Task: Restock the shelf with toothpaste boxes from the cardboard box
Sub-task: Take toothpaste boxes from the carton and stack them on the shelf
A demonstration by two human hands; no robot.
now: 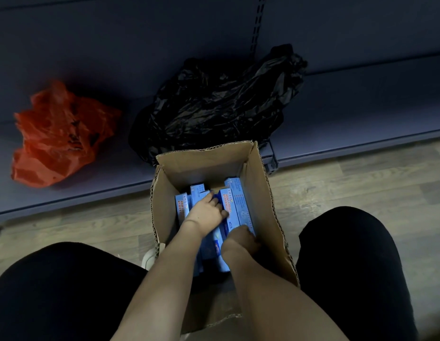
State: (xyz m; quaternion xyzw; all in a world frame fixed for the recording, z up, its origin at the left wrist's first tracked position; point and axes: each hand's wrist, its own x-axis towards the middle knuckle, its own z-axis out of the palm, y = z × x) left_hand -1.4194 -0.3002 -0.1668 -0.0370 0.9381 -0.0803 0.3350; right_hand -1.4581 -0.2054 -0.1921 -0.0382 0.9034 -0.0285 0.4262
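An open cardboard box [263,193] stands on the floor between my knees, against the low shelf [361,114]. Inside it lie several blue toothpaste boxes [238,205], packed side by side. Both my hands are down in the box. My left hand [206,212] lies on top of the toothpaste boxes, its fingers curled over the far edge of one in the middle. My right hand [241,239] grips the near end of the toothpaste boxes on the right; its fingers are mostly hidden in shadow.
A crumpled red plastic bag [59,136] lies on the shelf at the left. A black plastic bag [219,102] lies on the shelf right behind the cardboard box. The shelf's bare part [374,107] is to the right. Wooden floor [324,185] surrounds the box.
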